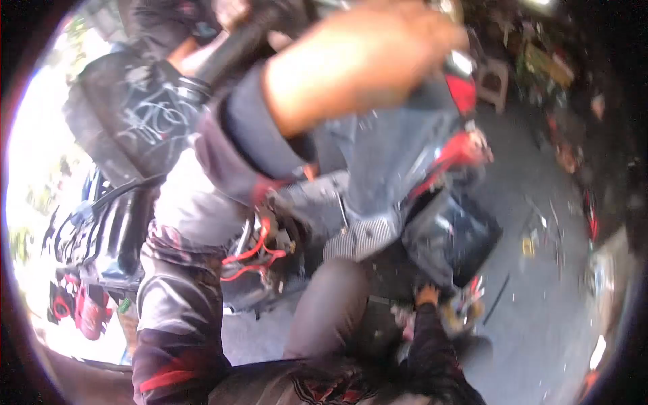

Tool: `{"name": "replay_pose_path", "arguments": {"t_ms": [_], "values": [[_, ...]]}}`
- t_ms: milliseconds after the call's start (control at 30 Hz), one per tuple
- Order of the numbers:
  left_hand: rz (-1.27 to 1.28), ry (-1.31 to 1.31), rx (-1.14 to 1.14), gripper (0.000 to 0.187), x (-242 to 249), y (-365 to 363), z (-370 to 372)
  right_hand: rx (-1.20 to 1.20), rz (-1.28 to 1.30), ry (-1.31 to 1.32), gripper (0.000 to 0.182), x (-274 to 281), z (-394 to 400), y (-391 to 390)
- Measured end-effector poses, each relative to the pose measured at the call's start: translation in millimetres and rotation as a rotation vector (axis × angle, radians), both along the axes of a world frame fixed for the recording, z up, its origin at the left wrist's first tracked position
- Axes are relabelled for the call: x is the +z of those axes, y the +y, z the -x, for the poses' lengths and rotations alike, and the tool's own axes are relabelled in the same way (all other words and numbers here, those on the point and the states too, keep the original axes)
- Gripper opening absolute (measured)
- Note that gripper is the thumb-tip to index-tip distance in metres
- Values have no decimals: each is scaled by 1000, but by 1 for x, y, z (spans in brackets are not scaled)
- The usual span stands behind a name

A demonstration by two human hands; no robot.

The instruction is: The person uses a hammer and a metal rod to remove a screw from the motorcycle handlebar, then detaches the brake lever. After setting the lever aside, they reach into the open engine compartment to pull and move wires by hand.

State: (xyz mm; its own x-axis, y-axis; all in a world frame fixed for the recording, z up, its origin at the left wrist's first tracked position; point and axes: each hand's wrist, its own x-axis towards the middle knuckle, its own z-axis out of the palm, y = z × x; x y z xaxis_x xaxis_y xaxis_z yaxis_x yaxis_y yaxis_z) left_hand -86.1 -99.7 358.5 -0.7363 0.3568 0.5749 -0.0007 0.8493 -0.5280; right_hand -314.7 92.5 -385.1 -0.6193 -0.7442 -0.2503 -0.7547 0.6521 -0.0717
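Observation:
My left hand point(368, 64) is large and blurred by motion. It is raised over the front of a partly stripped scooter, above its dark grey plastic panel point(378, 155), and its fingers are too smeared to read. The scooter's ribbed footboard point(364, 237) and red wires point(263, 250) show below my left sleeve. Low down on the right, my right hand point(426, 294) reaches toward the floor beside a black glossy panel point(452, 236). Small parts and what looks like a roll of tape point(472, 312) lie near it. Its fingers are too small to make out.
Another person point(179, 27) is at the upper left, beside a dark seat-like piece point(128, 115) with white scribbles. A stool point(493, 82) stands at the upper right. Thin rods and a yellow item point(528, 247) lie on the grey floor point(520, 297).

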Motion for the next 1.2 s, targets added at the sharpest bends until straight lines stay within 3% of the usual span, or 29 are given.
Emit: {"name": "replay_pose_path", "arguments": {"t_ms": [33, 100, 167, 267, 367, 500, 567, 700, 767, 833, 933, 1000, 1033, 1067, 1100, 1167, 1200], "values": [[44, 16, 29, 29, 0, 4, 0, 143, -50, -8, 44, -5, 8, 3], [27, 29, 49, 37, -2, 6, 0, 176, -299, -169, 45, 4, 18, 0], [30, 48, 35, 39, -2, 2, -1, 113, -114, -205, 42, -70, 47, -3], [58, -34, 63, 38, 0, 9, -4, 138, -25, -16, 43, -42, 23, -3], [93, -213, 36, 36, -3, 22, -1, 163, -167, -173, 42, -18, 24, -1], [143, -346, -3, 33, -22, 52, 2, 118, -50, -160, 38, -47, 28, -6], [128, -364, -15, 30, -42, 73, 1, 212, -283, -175, 42, -57, 34, -6], [16, -443, -133, 28, -70, 99, 3, 382, -418, -82, 42, -7, 0, -1], [-18, -430, -221, 28, -78, 105, 4, 253, 75, -223, 38, 28, -21, 6], [-37, -388, -217, 29, -79, 112, 0, 322, 204, 21, 36, -35, -30, -9], [-126, -332, -211, 27, -83, 126, -20, 127, 380, -241, 43, -8, -61, -32], [-703, -440, 138, 24, -90, 139, -43, -63, 540, -437, 50, 15, -85, -49], [-891, -379, 193, 20, -102, 129, -45, -129, 622, -487, 54, 27, -95, -59], [-993, -234, 162, 19, -114, 113, -46, -172, 821, -534, 60, 26, -104, -72], [-1180, -140, 356, 29, -113, 100, -47, -206, 897, -362, 59, 63, -116, -79], [-1354, 355, 295, 30, -135, 49, -46, -255, 814, -646, 63, 122, -120, -88], [-1388, 587, 203, 33, -134, 26, -40, -222, 981, -829, 58, 171, -126, -83]]}}
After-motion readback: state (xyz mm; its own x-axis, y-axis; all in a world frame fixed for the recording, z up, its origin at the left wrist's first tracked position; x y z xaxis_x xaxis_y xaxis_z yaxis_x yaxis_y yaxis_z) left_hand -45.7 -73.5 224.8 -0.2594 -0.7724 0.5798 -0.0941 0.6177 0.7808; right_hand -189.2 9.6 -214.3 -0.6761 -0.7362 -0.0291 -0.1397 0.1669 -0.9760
